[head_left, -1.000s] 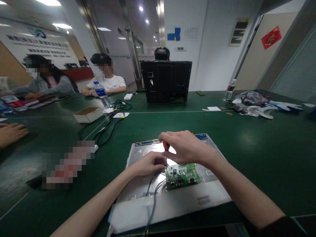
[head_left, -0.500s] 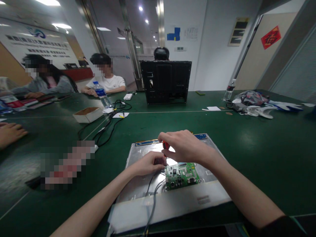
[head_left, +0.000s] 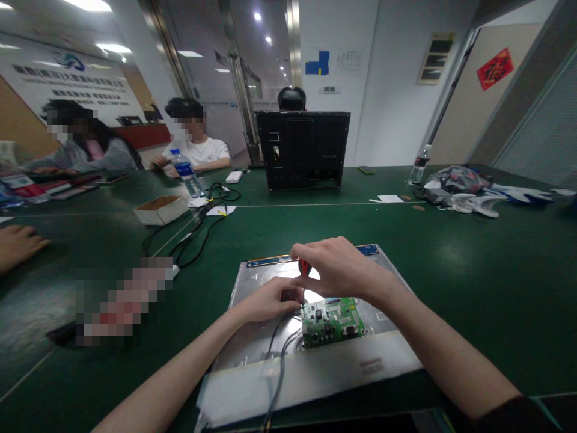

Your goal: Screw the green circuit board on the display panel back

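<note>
A metal-backed display panel lies flat in front of me, with a green circuit board on its middle. My right hand grips the red and black handle of a screwdriver, held upright over the board's upper left corner. Beside the shaft, my left hand has thumb and fingers pinched close to that corner. Whatever sits between those fingertips is too small to make out. Grey cables run from the board's left side down over the panel's near edge.
A black monitor casing stands across the green table, a person behind it. An open box, black cables and a water bottle are left. Gloves and another bottle lie right. A co-worker's hand rests far left.
My right hand's fingers have shifted slightly round the screwdriver handle. My left hand stays in place. A co-worker across the table has raised a hand a little.
</note>
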A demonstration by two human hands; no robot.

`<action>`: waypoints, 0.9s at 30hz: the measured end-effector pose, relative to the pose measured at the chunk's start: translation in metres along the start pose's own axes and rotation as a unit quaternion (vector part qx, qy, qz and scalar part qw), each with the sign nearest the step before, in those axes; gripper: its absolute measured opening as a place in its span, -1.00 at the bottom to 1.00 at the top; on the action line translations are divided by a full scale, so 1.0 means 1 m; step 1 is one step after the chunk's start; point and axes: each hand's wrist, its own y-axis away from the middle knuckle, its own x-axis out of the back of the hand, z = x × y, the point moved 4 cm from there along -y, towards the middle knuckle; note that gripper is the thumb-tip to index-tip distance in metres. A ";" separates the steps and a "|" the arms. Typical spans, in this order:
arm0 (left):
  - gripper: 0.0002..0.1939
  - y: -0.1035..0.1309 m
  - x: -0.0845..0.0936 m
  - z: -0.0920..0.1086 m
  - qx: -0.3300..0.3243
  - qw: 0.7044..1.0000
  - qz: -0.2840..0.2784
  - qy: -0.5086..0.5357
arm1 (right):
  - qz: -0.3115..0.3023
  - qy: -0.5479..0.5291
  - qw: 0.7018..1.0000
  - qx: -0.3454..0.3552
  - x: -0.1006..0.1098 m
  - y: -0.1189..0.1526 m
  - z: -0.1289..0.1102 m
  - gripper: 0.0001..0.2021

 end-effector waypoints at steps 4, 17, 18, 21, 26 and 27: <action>-0.95 -0.001 -0.001 -0.001 -0.005 1.000 -0.002 0.005 | -0.006 -0.031 0.999 0.010 0.002 0.003 -0.001 -0.77; -0.95 0.000 0.000 0.003 0.000 1.000 0.002 -0.001 | 0.002 0.002 1.000 0.003 -0.004 -0.002 0.001 -0.87; -0.94 0.000 0.000 0.003 -0.002 1.000 0.002 0.002 | 0.001 -0.001 1.000 0.003 -0.003 -0.002 0.001 -0.87; -0.94 0.000 0.001 0.005 -0.022 1.000 0.002 -0.007 | -0.010 -0.031 0.999 0.009 0.001 0.001 -0.001 -0.83; -0.94 -0.001 0.002 0.005 -0.031 0.999 0.001 -0.013 | -0.017 -0.039 0.999 0.018 0.001 0.003 -0.002 -0.79; -0.95 -0.001 0.001 0.004 -0.026 1.000 -0.001 -0.010 | -0.013 -0.032 0.999 0.017 0.000 0.002 -0.002 -0.80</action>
